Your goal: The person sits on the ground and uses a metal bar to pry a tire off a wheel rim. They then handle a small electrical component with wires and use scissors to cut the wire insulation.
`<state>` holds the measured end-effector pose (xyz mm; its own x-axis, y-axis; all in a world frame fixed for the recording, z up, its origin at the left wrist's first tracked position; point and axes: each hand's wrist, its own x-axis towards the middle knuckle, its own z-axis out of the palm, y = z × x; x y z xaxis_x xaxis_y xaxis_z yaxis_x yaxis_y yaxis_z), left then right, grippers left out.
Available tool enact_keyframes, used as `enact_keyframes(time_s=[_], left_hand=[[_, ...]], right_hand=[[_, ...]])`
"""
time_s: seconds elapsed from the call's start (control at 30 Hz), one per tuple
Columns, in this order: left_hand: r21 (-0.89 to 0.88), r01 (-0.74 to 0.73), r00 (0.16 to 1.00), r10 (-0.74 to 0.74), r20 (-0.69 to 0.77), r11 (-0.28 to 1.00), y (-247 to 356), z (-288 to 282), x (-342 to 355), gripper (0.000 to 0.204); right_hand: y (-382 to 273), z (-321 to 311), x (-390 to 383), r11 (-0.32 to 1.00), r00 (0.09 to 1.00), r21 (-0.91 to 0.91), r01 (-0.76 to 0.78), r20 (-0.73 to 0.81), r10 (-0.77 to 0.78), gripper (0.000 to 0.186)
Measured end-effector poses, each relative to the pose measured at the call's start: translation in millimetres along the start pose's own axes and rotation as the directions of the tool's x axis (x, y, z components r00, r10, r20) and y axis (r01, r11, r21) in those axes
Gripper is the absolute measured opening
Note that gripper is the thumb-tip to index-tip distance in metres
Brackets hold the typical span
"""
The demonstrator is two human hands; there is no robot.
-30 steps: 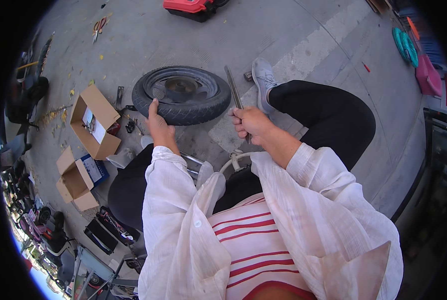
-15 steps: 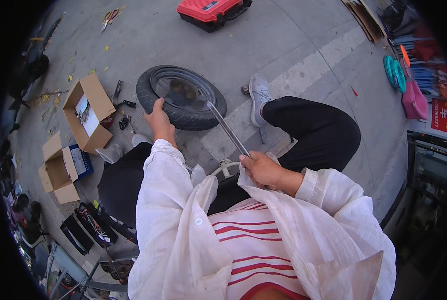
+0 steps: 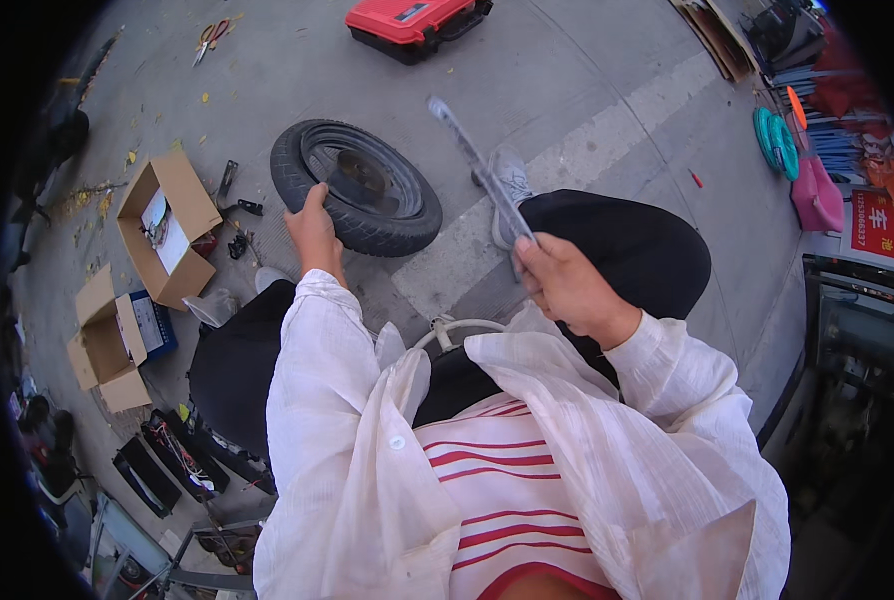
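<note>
Black-tyred wheel point(image 3: 367, 178): against the left hand point(image 3: 315, 236), ahead-right of it | left hand: clasping the wheel's near-left edge, thumb on top | right hand point(image 3: 573, 286): wrapped round a bar point(image 3: 483, 172), blurred, seemingly metal, slanting forward-left | open carton point(image 3: 192, 190): left of left hand | red case point(image 3: 397, 18): well ahead of both hands

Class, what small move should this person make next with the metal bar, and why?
Probably bring the metal bar to the inner edge of the tyre: the left hand grips the tyre, while the right hand holds the bar apart from it.
</note>
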<state>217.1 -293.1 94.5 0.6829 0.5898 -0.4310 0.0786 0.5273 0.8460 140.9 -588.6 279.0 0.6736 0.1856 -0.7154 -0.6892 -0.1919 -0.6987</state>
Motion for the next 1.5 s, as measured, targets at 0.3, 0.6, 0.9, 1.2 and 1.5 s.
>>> enact_keyframes(time_s=[0.3, 0.6, 0.9, 1.2, 1.5], left_hand=[[-0.033, 0.021, 0.999, -0.022, -0.04, 0.999, -5.6, 3.1, 5.9, 0.03], [-0.033, 0.065, 0.992, -0.068, -0.105, 0.997, -3.9, 3.1, 5.1, 0.028], [0.011, 0.096, 0.994, -0.096, -0.047, 0.995, -0.1, -6.8, 10.2, 0.031], [0.013, 0.066, 0.997, -0.066, -0.044, 0.998, -2.3, -14.1, 8.0, 0.033], [0.069, 0.064, 0.997, -0.061, -0.04, 0.996, -0.5, -3.4, 16.6, 0.041]], right_hand=[[58.2, 12.0, 14.5, 0.805, 0.972, -0.557, 0.205, 0.215, -0.098, 0.04], [25.8, 24.6, 9.1, 0.817, 0.73, -0.049, 0.575, -0.421, -0.539, 0.036], [-21.9, -19.7, 5.3, 0.929, 0.908, 0.067, 0.365, -0.247, -0.339, 0.037], [39.7, -16.7, 18.6, 0.767, 0.937, -0.544, 0.339, 0.123, -0.327, 0.045], [102.2, -17.5, 21.7, 0.618, 0.922, -0.692, 0.373, 0.201, -0.332, 0.037]])
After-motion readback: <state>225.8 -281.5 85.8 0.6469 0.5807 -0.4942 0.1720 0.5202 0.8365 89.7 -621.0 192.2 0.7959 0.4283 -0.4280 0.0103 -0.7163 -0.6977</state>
